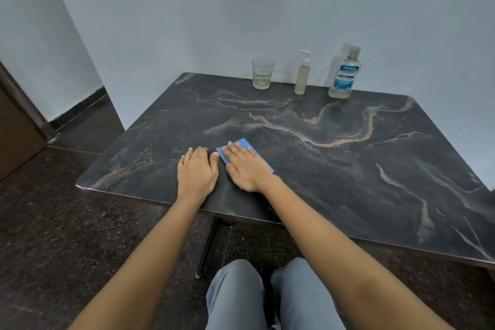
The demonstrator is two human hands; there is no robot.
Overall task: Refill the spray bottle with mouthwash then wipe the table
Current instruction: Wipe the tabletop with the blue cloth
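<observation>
My right hand [247, 167] lies flat with straight fingers on a blue cloth [242, 145], pressing it onto the dark marble table [348, 169] near the front left. Just left of it, my left hand [197, 169] rests palm down on the bare tabletop with a ring on one finger. At the back of the table, against the wall, stand the slim spray bottle [303, 75] with a white nozzle and pale liquid, and the capped mouthwash bottle [345, 75] with a blue label.
A drinking glass [262, 73] with a little liquid stands at the back, left of the spray bottle. The table sits in a corner of white walls. My knees [267, 292] are below the front edge, beside a table leg [207, 246]. Dark floor lies to the left.
</observation>
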